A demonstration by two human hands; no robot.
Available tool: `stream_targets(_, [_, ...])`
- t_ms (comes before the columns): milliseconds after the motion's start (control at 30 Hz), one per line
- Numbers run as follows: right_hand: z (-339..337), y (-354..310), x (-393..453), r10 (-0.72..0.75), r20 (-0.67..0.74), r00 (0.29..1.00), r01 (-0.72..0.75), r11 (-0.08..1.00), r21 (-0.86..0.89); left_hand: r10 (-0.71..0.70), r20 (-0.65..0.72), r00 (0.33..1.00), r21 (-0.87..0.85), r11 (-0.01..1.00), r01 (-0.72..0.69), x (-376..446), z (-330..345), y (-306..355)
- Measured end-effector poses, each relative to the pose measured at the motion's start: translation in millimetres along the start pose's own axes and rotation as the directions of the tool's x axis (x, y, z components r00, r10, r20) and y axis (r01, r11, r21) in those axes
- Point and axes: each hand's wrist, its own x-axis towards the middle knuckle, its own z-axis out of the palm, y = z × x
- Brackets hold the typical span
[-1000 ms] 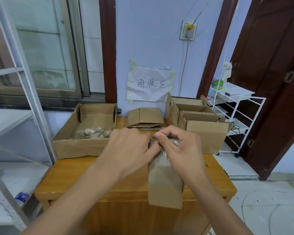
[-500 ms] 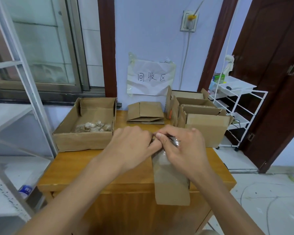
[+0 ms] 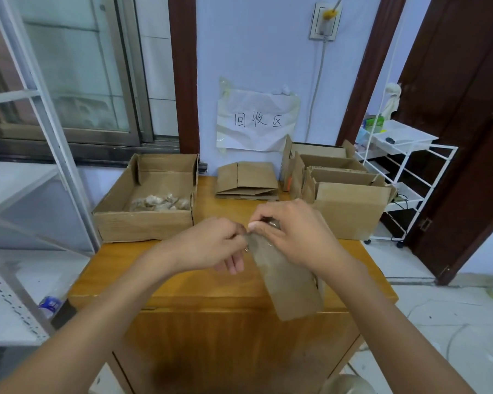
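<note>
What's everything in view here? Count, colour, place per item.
flat brown cardboard piece: one, brown, tilted over table's front edge
open brown cardboard box of crumpled scraps: one, brown, table's left
folded flat brown cardboard boxes: small stack, brown, table's back middle
open brown cardboard boxes: three as far as shows, brown, table's right
orange-brown wooden table: one, orange-brown, centre
white handwritten paper sign: one, white, wall behind
white wire cart: one, white, far right
clear plastic bottle: one, clear, floor left
left hand: pinches the piece's top edge
right hand: grips the piece's top
</note>
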Motion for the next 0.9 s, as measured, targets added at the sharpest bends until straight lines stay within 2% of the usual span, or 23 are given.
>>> stream_targets(100, [5,9,7,0.065,0.053,0.996,-0.072,0.989,0.129,-0.061,-0.032,0.998,-0.246,0.968,0.051,-5,11,-6])
stream_targets(200, [9,14,17,0.036,0.12,0.992,-0.061,0.975,0.214,-0.086,-0.124,0.989,-0.265,0.963,0.051,-4,22,-10])
stream_targets(333, [1,15,29,0.024,0.25,0.968,-0.104,0.944,0.313,-0.171,-0.104,0.98,-0.474,0.875,0.103,-4,26,-11])
stream_targets(467, [-15,-4,6,0.081,0.204,0.976,-0.084,0.996,0.005,-0.225,-0.206,0.952,-0.661,0.75,0.034,-7,25,-12])
stream_targets(567, [-4,-22,-28,0.191,0.165,0.968,-0.146,0.957,-0.252,-0.207,-0.279,0.938,-0.704,0.708,-0.053,-9,31,-13])
stream_targets(667, [-4,-14,-37,0.22,0.109,0.969,-0.177,0.933,-0.314,-0.095,-0.29,0.952,-0.615,0.781,-0.109,-8,34,-13])
stream_targets(733, [-18,-6,-30,0.245,0.189,0.951,-0.183,0.938,-0.294,0.008,-0.25,0.968,-0.474,0.871,-0.13,-8,21,-15])
stream_targets(800, [-30,2,-23,0.252,0.284,0.925,-0.176,0.947,-0.268,0.112,-0.188,0.976,-0.166,0.976,-0.144,-8,-1,-14])
stream_targets(867, [-37,10,-16,0.237,0.371,0.898,-0.157,0.959,-0.235,0.169,-0.109,0.98,0.158,0.976,-0.151,-7,-24,-9])
stream_targets(900, [-40,14,-12,0.229,0.408,0.884,-0.153,0.966,-0.209,0.182,-0.074,0.981,0.261,0.953,-0.157,-6,-33,-5])
